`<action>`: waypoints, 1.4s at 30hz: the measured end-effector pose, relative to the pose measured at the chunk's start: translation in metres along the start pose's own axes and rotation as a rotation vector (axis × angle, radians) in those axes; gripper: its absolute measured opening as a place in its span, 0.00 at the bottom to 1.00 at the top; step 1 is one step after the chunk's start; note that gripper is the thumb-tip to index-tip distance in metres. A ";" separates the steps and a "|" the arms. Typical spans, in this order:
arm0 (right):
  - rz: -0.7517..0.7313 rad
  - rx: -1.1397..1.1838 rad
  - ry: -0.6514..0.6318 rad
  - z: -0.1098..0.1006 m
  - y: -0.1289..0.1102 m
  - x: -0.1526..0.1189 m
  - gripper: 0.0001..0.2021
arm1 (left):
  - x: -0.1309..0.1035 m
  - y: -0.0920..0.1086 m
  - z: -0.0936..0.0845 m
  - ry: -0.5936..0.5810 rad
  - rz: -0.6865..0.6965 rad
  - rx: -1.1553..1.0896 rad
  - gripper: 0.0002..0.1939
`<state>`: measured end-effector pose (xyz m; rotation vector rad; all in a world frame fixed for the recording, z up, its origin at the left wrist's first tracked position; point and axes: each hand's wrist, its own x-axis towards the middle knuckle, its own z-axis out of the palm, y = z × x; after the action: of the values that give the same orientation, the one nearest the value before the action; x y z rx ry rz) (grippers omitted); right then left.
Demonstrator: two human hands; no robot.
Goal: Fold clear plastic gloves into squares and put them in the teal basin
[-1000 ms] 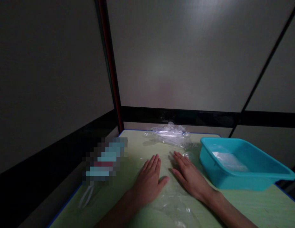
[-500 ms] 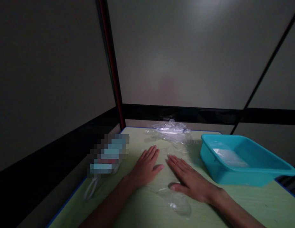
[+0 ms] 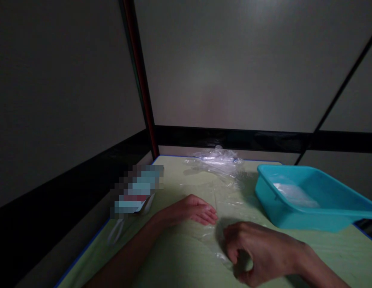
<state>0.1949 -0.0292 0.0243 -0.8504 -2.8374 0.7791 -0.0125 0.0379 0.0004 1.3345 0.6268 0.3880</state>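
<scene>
A thin clear plastic bag (image 3: 231, 202) lies spread on the light green table, and its outline is hard to follow. My left hand (image 3: 198, 210) is turned partly on its edge over the bag, fingers stretched out to the right. Nearer to me, my right hand (image 3: 261, 250) is curled over the bag's near part. A gap shows between its thumb and fingers, and I see nothing held in it. Parts of the bag are hidden under both hands.
A turquoise plastic basin (image 3: 306, 218) with a clear-and-white plastic packet (image 3: 295, 195) inside stands at the right. Crumpled clear plastic (image 3: 217, 160) lies at the table's far edge. On the left is a blurred-out phone-like object (image 3: 139, 190) with a white strap (image 3: 115, 232). Walls enclose the table behind and left.
Both hands were lying flat on the plastic. My left hand has rolled onto its edge and shifted right; my right hand has drawn nearer to me and curled its fingers.
</scene>
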 end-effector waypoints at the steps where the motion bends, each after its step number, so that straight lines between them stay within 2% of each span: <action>1: 0.005 0.000 -0.005 0.000 -0.001 0.001 0.06 | 0.000 -0.001 0.000 0.009 0.001 -0.001 0.16; 8: -0.002 0.057 0.060 -0.003 -0.005 0.002 0.09 | 0.000 0.000 -0.004 0.016 0.050 0.050 0.16; 10: 0.006 0.086 0.104 -0.005 -0.004 0.001 0.09 | -0.001 0.002 -0.006 -0.002 0.112 0.144 0.16; 13: 0.012 0.121 0.192 -0.008 -0.006 0.000 0.10 | -0.005 0.007 -0.006 -0.090 0.191 0.349 0.18; 15: 0.032 0.139 0.236 -0.011 -0.008 -0.002 0.09 | -0.008 0.012 -0.003 -0.145 0.164 0.430 0.19; 18: 0.119 0.155 0.299 -0.015 -0.009 -0.004 0.05 | -0.015 0.019 0.002 -0.159 0.062 0.500 0.21; 20: 0.173 0.185 0.378 -0.016 -0.008 -0.005 0.05 | -0.018 0.024 0.004 -0.199 0.056 0.527 0.24; 22: 0.180 0.321 0.457 -0.015 -0.005 -0.004 0.06 | -0.022 0.030 0.006 -0.274 0.104 0.514 0.28; 24: 0.163 0.576 0.496 -0.014 -0.001 -0.001 0.07 | -0.025 0.037 0.006 -0.335 0.157 0.518 0.31; 28: 0.136 1.047 0.468 -0.012 0.007 0.003 0.06 | -0.028 0.043 0.006 -0.358 0.129 0.562 0.33; 31: 0.113 1.292 0.386 -0.010 0.013 0.004 0.07 | -0.026 0.035 0.007 -0.444 0.035 0.372 0.30; 34: 0.117 1.499 0.333 -0.009 0.018 0.005 0.07 | -0.020 0.023 0.013 -0.643 -0.037 0.066 0.31; 37: 0.159 1.652 0.407 -0.009 0.021 0.008 0.07 | -0.016 0.017 0.022 -0.793 -0.075 -0.140 0.29; 39: 0.244 1.746 0.458 -0.009 0.026 0.011 0.05 | -0.016 0.018 0.023 -0.745 -0.060 -0.248 0.26; 41: 0.360 1.811 0.451 -0.007 0.033 0.013 0.03 | -0.017 0.019 0.018 -0.597 -0.048 -0.294 0.24; 42: 0.411 1.819 0.426 -0.006 0.037 0.013 0.05 | -0.018 0.019 0.012 -0.519 -0.058 -0.282 0.23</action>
<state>0.2031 0.0069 0.0101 -0.8702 -0.7213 2.1180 -0.0168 0.0218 0.0236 1.0824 0.1670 0.0677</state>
